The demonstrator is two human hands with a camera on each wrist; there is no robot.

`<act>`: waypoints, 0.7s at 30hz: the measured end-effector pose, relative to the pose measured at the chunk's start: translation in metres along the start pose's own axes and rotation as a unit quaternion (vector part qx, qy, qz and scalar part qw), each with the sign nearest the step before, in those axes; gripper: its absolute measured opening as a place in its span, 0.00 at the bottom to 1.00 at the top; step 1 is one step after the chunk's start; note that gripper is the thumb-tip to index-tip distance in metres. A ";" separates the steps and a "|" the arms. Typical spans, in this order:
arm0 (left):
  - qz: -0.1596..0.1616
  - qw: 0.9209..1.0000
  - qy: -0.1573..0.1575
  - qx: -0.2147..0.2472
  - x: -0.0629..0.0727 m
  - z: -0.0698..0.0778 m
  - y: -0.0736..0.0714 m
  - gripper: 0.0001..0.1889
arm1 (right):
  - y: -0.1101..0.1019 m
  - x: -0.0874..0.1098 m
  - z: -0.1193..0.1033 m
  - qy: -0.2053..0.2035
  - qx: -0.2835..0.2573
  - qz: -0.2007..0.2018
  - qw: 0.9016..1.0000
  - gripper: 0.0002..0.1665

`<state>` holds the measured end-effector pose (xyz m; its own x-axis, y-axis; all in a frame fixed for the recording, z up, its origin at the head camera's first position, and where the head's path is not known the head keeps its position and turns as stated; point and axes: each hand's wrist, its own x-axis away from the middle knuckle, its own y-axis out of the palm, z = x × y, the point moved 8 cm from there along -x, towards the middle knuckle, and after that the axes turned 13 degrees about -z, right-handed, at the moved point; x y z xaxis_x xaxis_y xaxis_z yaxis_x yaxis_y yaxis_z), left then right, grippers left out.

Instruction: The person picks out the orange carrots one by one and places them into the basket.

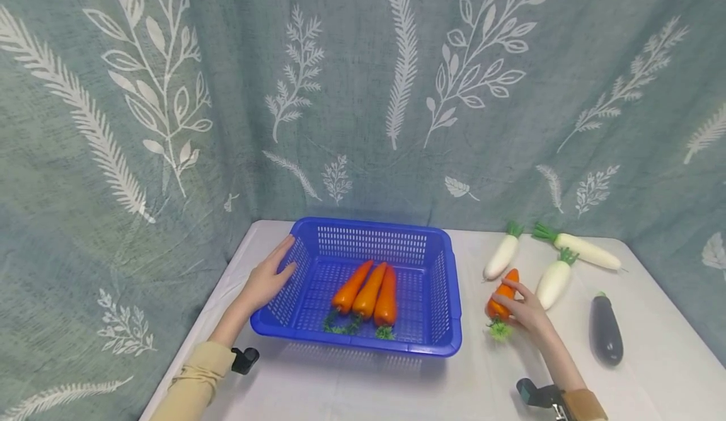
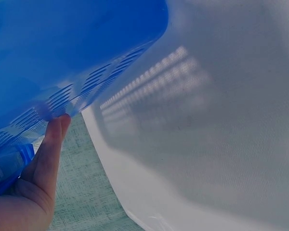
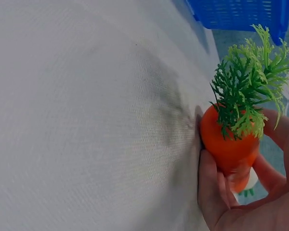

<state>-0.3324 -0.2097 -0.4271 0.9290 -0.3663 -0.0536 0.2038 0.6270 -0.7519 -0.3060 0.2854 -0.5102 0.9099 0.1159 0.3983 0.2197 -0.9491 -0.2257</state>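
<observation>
My left hand (image 1: 271,282) rests at the left rim of a blue slotted plastic basket (image 1: 374,344), fingers straight and thumb spread apart. In the left wrist view, a fingertip (image 2: 62,120) meets the basket's slotted side (image 2: 67,96). Three orange carrots (image 1: 363,292) lie side by side inside, leafy ends toward me. To the right of the basket, my right hand (image 1: 529,311) holds another carrot (image 1: 501,301) at the tabletop. Its thumb and fingers curl round the carrot (image 3: 226,144) in the right wrist view, with the green leaves sticking out past them.
Beyond the right hand lie three white radishes (image 1: 501,257) with green tops. A dark eggplant (image 1: 605,331) is at the far right of the white table (image 1: 363,389). A green curtain (image 1: 363,93) with white leaf prints hangs behind the table and along its sides.
</observation>
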 end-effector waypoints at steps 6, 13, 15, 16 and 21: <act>0.000 1.000 0.001 -0.001 0.001 0.000 0.001 0.29 | -0.001 0.004 0.003 -0.005 -0.020 -0.003 1.000 0.37; -0.003 1.000 -0.005 0.000 0.000 -0.002 0.002 0.30 | 0.001 0.006 0.001 -0.005 -0.027 -0.009 1.000 0.36; -0.003 1.000 -0.005 -0.001 0.000 -0.002 0.001 0.30 | 0.001 0.008 -0.002 -0.008 -0.022 -0.008 1.000 0.36; -0.003 1.000 -0.004 -0.001 0.000 -0.002 0.001 0.30 | 0.001 0.009 -0.004 -0.011 -0.018 -0.008 1.000 0.35; -0.001 1.000 -0.002 -0.001 0.002 0.000 -0.001 0.29 | 0.000 0.015 -0.015 -0.036 -0.020 0.004 0.999 0.34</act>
<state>-0.3310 -0.2107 -0.4266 0.9299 -0.3646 -0.0484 0.2058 0.6250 -0.7530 -0.2980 0.2827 -0.4910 0.9346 0.1281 0.3317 0.2001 -0.9606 -0.1928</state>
